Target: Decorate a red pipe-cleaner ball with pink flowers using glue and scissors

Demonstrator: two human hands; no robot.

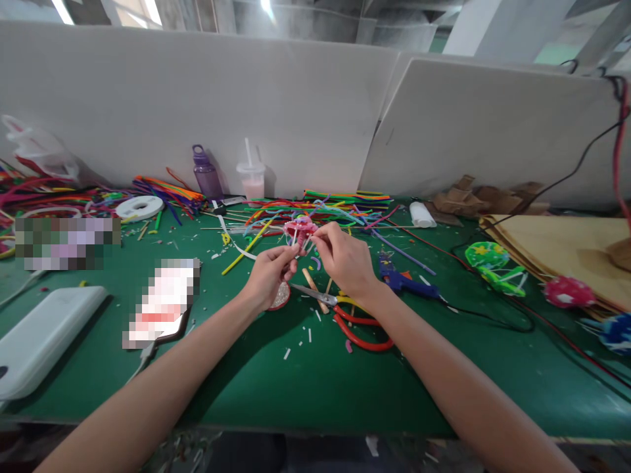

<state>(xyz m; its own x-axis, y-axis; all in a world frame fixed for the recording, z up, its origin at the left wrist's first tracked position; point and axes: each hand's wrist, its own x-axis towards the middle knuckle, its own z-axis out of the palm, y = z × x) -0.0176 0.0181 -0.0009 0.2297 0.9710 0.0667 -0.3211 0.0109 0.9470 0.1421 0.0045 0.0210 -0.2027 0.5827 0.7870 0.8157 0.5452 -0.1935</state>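
Above the middle of the green table, my left hand (273,272) is closed on a small pink pipe-cleaner piece (302,228) with thin white strips hanging from it. Thumb and fingertips of my right hand (345,257) pinch one of the white strips at the piece's right side. Red- and yellow-handled scissors (362,328) lie below my right hand, partly hidden by the wrist. Beside my left wrist is a small round dish (280,295) of pale beads. A wooden stick (315,289) lies across from it, under the scissor blades.
Colourful pipe cleaners (335,211) lie behind my hands. A blue glue gun (407,282) with its cord is at right, near green pipe-cleaner pieces (493,263). A purple bottle (207,174) and lidded cup (252,180) stand at back. A phone (162,302) and white power bank (49,338) lie left.
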